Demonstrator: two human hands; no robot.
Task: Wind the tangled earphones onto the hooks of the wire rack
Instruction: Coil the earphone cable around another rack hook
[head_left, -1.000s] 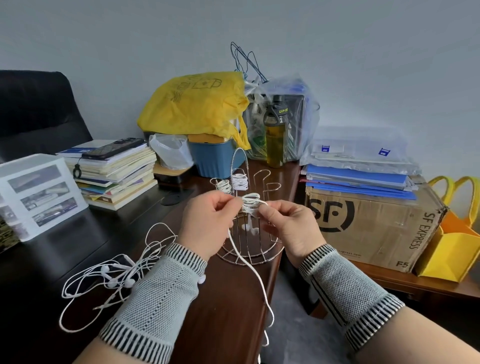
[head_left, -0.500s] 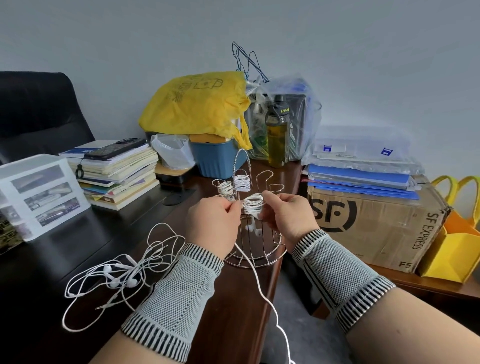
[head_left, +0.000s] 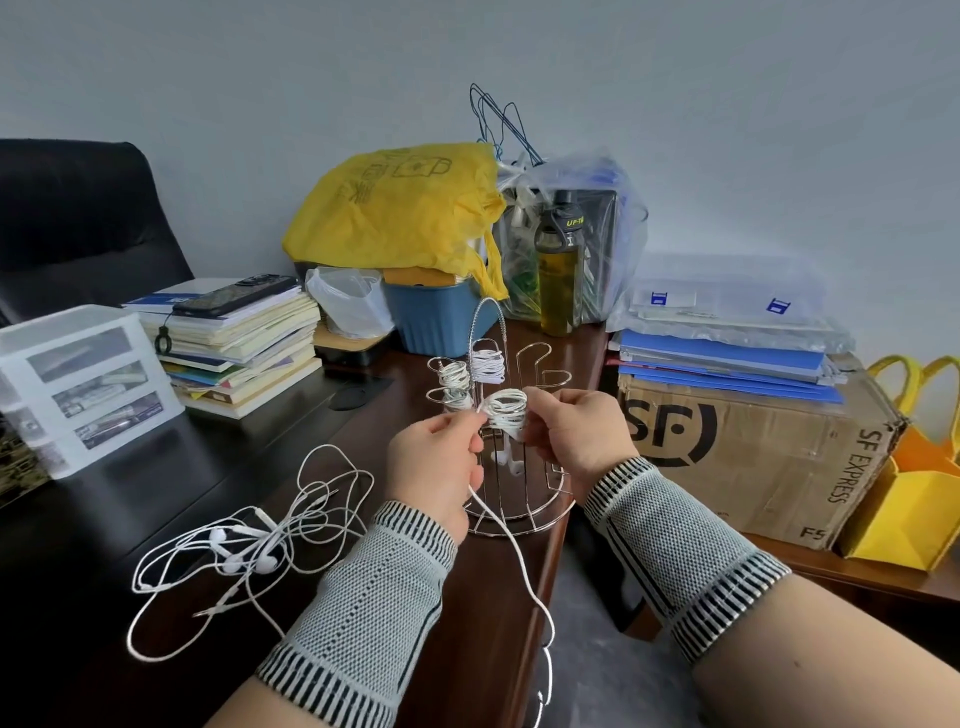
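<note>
A chrome wire rack (head_left: 524, 519) stands near the desk's right edge. Two of its back hooks carry wound white earphone coils (head_left: 487, 365). On the nearest hook sits a third coil (head_left: 506, 408), its earbuds dangling below. My left hand (head_left: 436, 465) pinches that coil's cable just left of the hook. My right hand (head_left: 576, 431) holds the coil's right side on the hook. The loose cable tail (head_left: 524, 566) hangs off the desk edge. A tangle of white earphones (head_left: 249, 551) lies on the desk to the left.
Left of the rack stand a book stack with a phone on top (head_left: 234, 348) and a white drawer unit (head_left: 78, 384). Behind are a yellow bag (head_left: 395, 208), blue bin (head_left: 436, 322) and bottle (head_left: 558, 275). A cardboard box (head_left: 753, 447) stands right.
The coil on the nearest hook has grown as my hands wound the cable round it. The hanging tail has shifted and shortened slightly.
</note>
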